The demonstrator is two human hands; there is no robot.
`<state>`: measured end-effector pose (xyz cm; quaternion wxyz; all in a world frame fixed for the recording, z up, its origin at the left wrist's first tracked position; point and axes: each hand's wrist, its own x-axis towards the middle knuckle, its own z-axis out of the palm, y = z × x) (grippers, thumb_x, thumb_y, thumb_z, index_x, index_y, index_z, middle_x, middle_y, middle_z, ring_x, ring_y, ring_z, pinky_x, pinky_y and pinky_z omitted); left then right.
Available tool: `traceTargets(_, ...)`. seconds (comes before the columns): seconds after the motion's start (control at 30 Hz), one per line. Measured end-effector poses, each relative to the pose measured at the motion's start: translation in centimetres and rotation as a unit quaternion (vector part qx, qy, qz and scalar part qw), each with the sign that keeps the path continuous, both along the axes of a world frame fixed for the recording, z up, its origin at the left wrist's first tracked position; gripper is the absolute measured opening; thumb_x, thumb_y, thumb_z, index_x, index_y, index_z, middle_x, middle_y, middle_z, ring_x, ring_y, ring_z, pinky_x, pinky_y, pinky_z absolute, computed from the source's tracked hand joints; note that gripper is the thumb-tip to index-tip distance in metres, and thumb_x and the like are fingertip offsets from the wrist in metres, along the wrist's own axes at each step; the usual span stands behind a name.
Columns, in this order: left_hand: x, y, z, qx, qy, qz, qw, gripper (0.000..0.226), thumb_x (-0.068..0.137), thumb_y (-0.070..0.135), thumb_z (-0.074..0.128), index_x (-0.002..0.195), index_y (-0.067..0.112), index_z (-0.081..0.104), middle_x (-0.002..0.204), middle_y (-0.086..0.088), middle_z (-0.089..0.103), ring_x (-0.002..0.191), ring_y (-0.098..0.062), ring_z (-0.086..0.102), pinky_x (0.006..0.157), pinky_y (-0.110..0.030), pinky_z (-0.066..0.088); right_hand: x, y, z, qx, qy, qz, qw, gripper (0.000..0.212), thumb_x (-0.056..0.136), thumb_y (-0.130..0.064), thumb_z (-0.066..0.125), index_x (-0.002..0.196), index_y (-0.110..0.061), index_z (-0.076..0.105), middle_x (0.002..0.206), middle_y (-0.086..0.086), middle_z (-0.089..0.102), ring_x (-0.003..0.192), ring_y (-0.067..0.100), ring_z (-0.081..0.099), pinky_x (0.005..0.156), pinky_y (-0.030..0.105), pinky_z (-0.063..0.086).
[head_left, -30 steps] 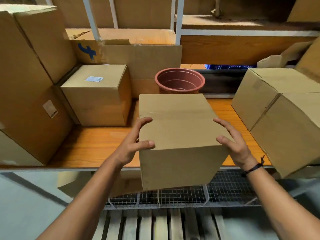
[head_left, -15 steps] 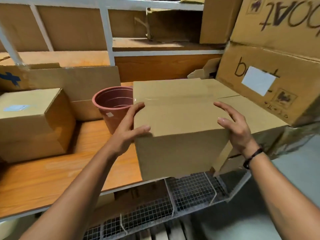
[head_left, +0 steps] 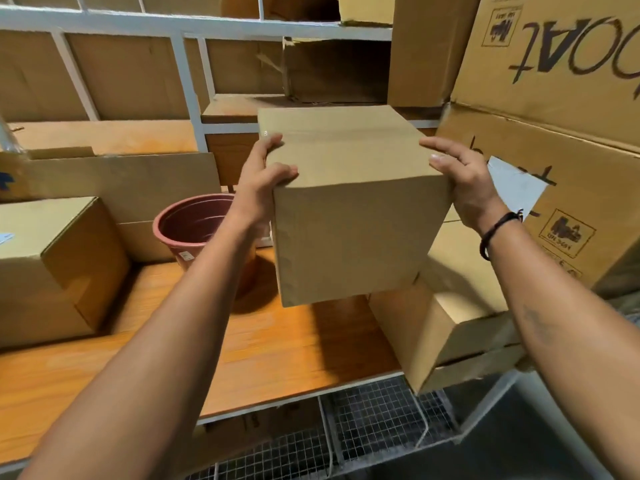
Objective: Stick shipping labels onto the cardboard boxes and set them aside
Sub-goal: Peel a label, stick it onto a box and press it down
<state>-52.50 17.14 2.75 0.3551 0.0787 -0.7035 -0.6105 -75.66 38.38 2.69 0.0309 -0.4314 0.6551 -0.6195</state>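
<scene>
I hold a plain taped cardboard box in the air above the wooden shelf. My left hand grips its left top edge and my right hand grips its right top edge. No label shows on the faces I can see. Below and to the right, another plain box rests on the shelf's right end. At the far left stands a box with a small white label on its top.
A reddish-brown plastic pot stands on the shelf just left of the held box. Large printed cartons are stacked at the right. Flat cardboard leans behind the pot. A wire mesh rack lies below the shelf.
Both hands have lifted the box off the shelf and carried it up and to the right, toward the stacked boxes. My view has turned right, so the labelled box has slid left.
</scene>
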Motion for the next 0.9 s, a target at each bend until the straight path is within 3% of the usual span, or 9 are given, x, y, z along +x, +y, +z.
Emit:
traceTargets(0.07, -1.5, -1.3, 1.0, 0.0, -0.002, 0.004, 1.0, 0.091, 0.054, 0.04, 0.065, 0.139, 0.013, 0.044, 0.124, 0.004, 0.051, 0.11, -0.018, 0.057, 0.078, -0.024, 0.049, -1.3, -1.2, 0.5, -0.006, 0.001, -0.002, 1.0, 0.052, 0.071, -0.048, 0.062, 0.116, -0.025, 0.07, 0.127, 0.003, 0.064, 0.114, 0.016, 0.058, 0.09, 0.025, 0.044)
traceTargets(0.2, -4.9, -4.5, 3.5, -0.003, 0.003, -0.008, 1.0, 0.086, 0.057, 0.038, 0.062, 0.14, 0.017, 0.047, 0.121, 0.002, 0.053, 0.102, -0.015, 0.057, 0.068, -0.024, 0.048, -3.6, -3.4, 2.3, -0.033, 0.007, -0.021, 0.999, 0.05, 0.078, -0.039, 0.058, 0.12, -0.014, 0.069, 0.122, 0.002, 0.066, 0.104, 0.004, 0.059, 0.08, 0.013, 0.043)
traceTargets(0.4, -10.5, -7.0, 5.1, -0.011, 0.009, -0.032, 0.999, 0.076, 0.07, 0.033, 0.056, 0.143, 0.019, 0.04, 0.127, -0.002, 0.049, 0.113, -0.023, 0.053, 0.084, -0.03, 0.047, -8.4, -5.1, 5.5, -0.045, 0.013, -0.056, 0.997, 0.037, 0.081, -0.036, 0.059, 0.112, -0.021, 0.073, 0.118, -0.001, 0.068, 0.107, 0.01, 0.06, 0.084, 0.02, 0.047)
traceTargets(0.53, -15.8, -7.3, 5.1, -0.019, 0.005, -0.034, 0.999, 0.08, 0.07, 0.036, 0.06, 0.144, 0.014, 0.039, 0.129, -0.003, 0.049, 0.114, -0.016, 0.052, 0.091, -0.031, 0.045, -12.7, -5.8, 6.1, -0.04, 0.024, -0.173, 0.984, 0.027, 0.082, -0.042, 0.069, 0.098, -0.023, 0.078, 0.104, -0.006, 0.074, 0.106, 0.012, 0.063, 0.084, 0.026, 0.046)
traceTargets(0.67, -20.5, -6.3, 4.0, -0.02, -0.02, -0.072, 0.997, 0.098, 0.06, 0.049, 0.072, 0.144, 0.014, 0.038, 0.139, -0.013, 0.049, 0.125, -0.025, 0.051, 0.11, -0.048, 0.039, -16.6, -5.0, 4.8, -0.034, 0.004, -0.243, 0.969, 0.021, 0.084, -0.036, 0.072, 0.095, -0.019, 0.078, 0.096, -0.008, 0.074, 0.094, 0.005, 0.064, 0.079, 0.021, 0.045)
traceTargets(0.77, -22.9, -5.8, 3.7, -0.04, -0.031, -0.092, 0.994, 0.089, 0.072, 0.053, 0.065, 0.148, 0.017, 0.036, 0.146, -0.006, 0.044, 0.131, -0.02, 0.044, 0.112, -0.042, 0.031, -18.6, -3.9, 4.8, -0.047, -0.004, -0.257, 0.965, 0.021, 0.087, -0.029, 0.071, 0.1, -0.013, 0.077, 0.094, -0.008, 0.073, 0.092, -0.001, 0.064, 0.077, 0.014, 0.045)
traceTargets(0.9, -25.1, -4.4, 3.4, -0.064, -0.049, -0.119, 0.99, 0.088, 0.074, 0.054, 0.06, 0.151, 0.021, 0.031, 0.156, -0.006, 0.031, 0.139, -0.023, 0.031, 0.103, -0.039, 0.023, -20.8, -2.3, 5.3, -0.021, -0.002, -0.286, 0.958, 0.027, 0.088, -0.037, 0.067, 0.1, -0.015, 0.078, 0.097, -0.007, 0.073, 0.093, -0.002, 0.062, 0.079, 0.016, 0.043)
